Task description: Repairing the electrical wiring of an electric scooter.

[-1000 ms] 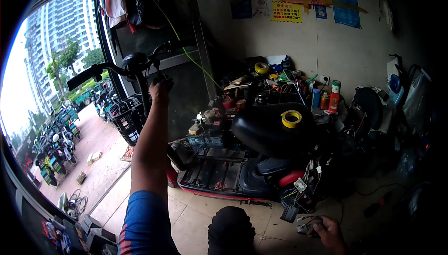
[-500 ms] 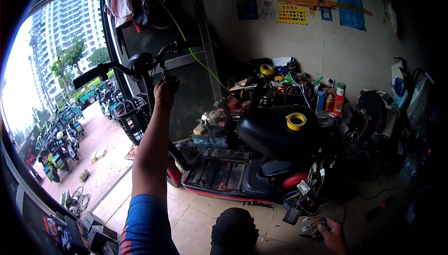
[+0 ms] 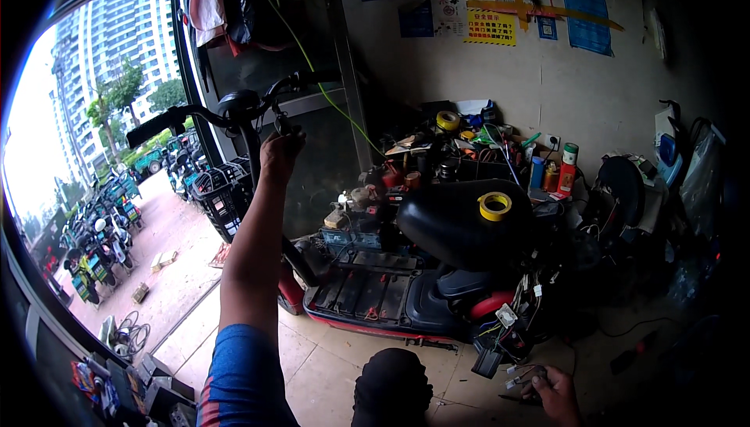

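Note:
An electric scooter stands side-on before me, with a black handlebar [image 3: 226, 107] at the left and a black seat [image 3: 445, 220] at the right. My left hand [image 3: 281, 152] reaches out just below the handlebar. Its fingers are closed around something small and dark that I cannot make out. Low at the right, my right hand [image 3: 555, 392] pinches thin wires with pale plug ends [image 3: 513, 378]. Close by, a bundle of loose wires [image 3: 531, 298] and a small black box [image 3: 487, 360] hang from the scooter's open rear. A roll of yellow tape [image 3: 494, 206] lies on the seat.
Behind the scooter is a cluttered bench [image 3: 469, 146] with tools, bottles and tape. A black basket [image 3: 221, 185] hangs at the scooter's front. A dark rounded shape [image 3: 392, 388] fills the lower middle. Dark boxes [image 3: 156, 388] sit by the open doorway at lower left.

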`<action>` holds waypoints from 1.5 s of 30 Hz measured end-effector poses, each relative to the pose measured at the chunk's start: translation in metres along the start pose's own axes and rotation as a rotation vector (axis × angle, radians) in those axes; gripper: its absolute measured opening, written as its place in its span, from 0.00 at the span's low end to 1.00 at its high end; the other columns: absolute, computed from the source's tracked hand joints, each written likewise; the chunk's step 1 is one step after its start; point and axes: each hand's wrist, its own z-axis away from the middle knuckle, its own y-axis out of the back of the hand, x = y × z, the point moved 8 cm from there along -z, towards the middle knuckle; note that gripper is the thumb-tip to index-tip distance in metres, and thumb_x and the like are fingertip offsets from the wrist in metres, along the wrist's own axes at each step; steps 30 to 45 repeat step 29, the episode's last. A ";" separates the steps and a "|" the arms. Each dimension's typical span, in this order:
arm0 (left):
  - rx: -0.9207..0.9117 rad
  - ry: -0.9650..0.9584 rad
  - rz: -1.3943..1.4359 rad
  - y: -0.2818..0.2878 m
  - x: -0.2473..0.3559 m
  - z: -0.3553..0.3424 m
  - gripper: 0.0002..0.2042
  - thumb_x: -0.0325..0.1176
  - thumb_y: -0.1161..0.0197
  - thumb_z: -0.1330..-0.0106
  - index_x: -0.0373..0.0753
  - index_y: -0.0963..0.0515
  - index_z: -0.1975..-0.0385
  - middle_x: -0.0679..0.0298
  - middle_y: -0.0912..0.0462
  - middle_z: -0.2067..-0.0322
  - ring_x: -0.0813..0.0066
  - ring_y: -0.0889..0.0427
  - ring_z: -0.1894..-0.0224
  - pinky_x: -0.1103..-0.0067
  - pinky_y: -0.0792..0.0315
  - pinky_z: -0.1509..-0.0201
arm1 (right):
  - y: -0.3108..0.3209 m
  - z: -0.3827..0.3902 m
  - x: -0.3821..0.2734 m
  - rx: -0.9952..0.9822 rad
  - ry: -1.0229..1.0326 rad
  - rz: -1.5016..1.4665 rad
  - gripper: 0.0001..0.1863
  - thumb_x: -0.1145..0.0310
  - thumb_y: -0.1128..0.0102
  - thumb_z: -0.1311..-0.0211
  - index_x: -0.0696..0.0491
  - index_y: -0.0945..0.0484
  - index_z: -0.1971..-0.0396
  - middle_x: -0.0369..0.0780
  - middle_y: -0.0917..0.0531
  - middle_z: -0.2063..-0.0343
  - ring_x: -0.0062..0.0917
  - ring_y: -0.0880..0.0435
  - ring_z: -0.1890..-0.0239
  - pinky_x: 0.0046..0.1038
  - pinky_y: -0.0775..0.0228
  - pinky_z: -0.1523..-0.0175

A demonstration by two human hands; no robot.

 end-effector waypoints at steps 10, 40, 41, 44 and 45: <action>-0.020 0.034 0.054 -0.005 0.000 0.009 0.14 0.21 0.49 0.32 0.24 0.25 0.49 0.46 0.18 0.55 0.55 0.15 0.52 0.68 0.19 0.45 | 0.006 -0.004 0.025 0.005 0.037 0.039 0.12 0.65 0.47 0.21 0.56 0.17 0.55 0.34 0.17 0.69 0.18 0.20 0.68 0.25 0.26 0.59; -0.091 0.039 0.054 -0.005 -0.001 -0.002 0.18 0.22 0.49 0.32 0.27 0.29 0.42 0.45 0.22 0.48 0.50 0.19 0.47 0.63 0.22 0.39 | 0.005 -0.006 0.029 -0.021 -0.045 0.025 0.13 0.65 0.48 0.21 0.57 0.19 0.51 0.36 0.15 0.66 0.18 0.18 0.66 0.25 0.24 0.59; -0.091 0.039 0.054 -0.005 -0.001 -0.002 0.18 0.22 0.49 0.32 0.27 0.29 0.42 0.45 0.22 0.48 0.50 0.19 0.47 0.63 0.22 0.39 | 0.005 -0.006 0.029 -0.021 -0.045 0.025 0.13 0.65 0.48 0.21 0.57 0.19 0.51 0.36 0.15 0.66 0.18 0.18 0.66 0.25 0.24 0.59; -0.091 0.039 0.054 -0.005 -0.001 -0.002 0.18 0.22 0.49 0.32 0.27 0.29 0.42 0.45 0.22 0.48 0.50 0.19 0.47 0.63 0.22 0.39 | 0.005 -0.006 0.029 -0.021 -0.045 0.025 0.13 0.65 0.48 0.21 0.57 0.19 0.51 0.36 0.15 0.66 0.18 0.18 0.66 0.25 0.24 0.59; -0.091 0.039 0.054 -0.005 -0.001 -0.002 0.18 0.22 0.49 0.32 0.27 0.29 0.42 0.45 0.22 0.48 0.50 0.19 0.47 0.63 0.22 0.39 | 0.005 -0.006 0.029 -0.021 -0.045 0.025 0.13 0.65 0.48 0.21 0.57 0.19 0.51 0.36 0.15 0.66 0.18 0.18 0.66 0.25 0.24 0.59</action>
